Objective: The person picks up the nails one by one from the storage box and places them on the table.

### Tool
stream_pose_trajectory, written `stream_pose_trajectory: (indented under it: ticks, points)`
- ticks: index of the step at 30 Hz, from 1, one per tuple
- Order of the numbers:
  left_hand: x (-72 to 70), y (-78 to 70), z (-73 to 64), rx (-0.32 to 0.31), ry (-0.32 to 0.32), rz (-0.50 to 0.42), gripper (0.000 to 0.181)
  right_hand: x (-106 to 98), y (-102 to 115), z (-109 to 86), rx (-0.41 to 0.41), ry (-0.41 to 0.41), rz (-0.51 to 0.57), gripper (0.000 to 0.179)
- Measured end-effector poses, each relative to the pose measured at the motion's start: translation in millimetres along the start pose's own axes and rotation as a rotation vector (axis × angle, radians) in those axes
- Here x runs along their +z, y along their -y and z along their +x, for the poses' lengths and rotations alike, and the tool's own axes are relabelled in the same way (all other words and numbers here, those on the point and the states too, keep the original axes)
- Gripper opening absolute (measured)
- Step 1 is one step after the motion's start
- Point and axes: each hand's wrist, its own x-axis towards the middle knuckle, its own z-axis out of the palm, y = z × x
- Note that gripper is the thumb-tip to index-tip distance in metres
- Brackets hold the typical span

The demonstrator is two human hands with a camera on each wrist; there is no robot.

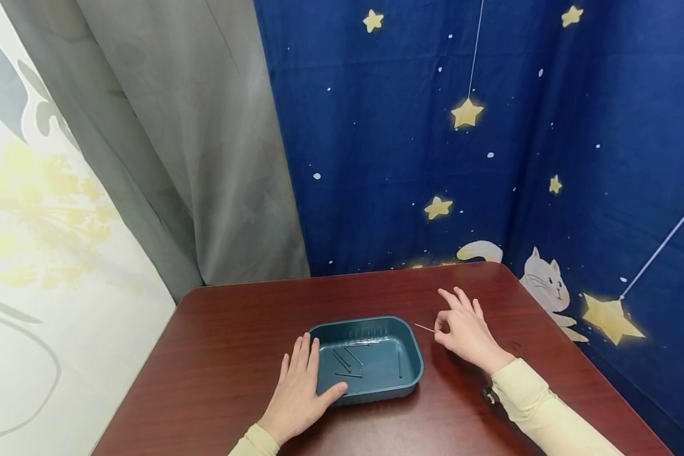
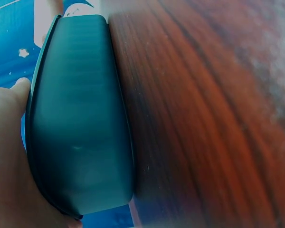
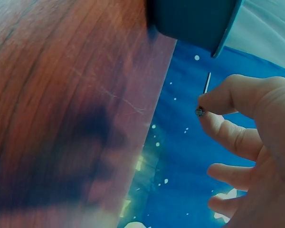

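Pinching one nail beside one tray, perhaps six more nails inside.

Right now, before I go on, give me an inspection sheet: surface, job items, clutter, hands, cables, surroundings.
Surface: reddish-brown table, wood-grained.
Job's things: teal tray on the table, several loose nails lying in it.
Clutter: nothing seen.
Hands: left hand rests on the tray's left rim; right hand, right of the tray, pinches a single nail between thumb and finger.
Cables: nothing seen.
Surroundings: grey curtain and star-patterned blue curtain behind the table.
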Motion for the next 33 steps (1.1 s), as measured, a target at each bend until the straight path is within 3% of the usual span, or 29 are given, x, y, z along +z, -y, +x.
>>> stream_pose_trajectory:
  ticks: [33]
  points:
    - [1.3,0.6,0.4,0.008,-0.009,0.001,0.099,27.7,-9.3,-13.9,0.047,0.102,-0.007,0.028]
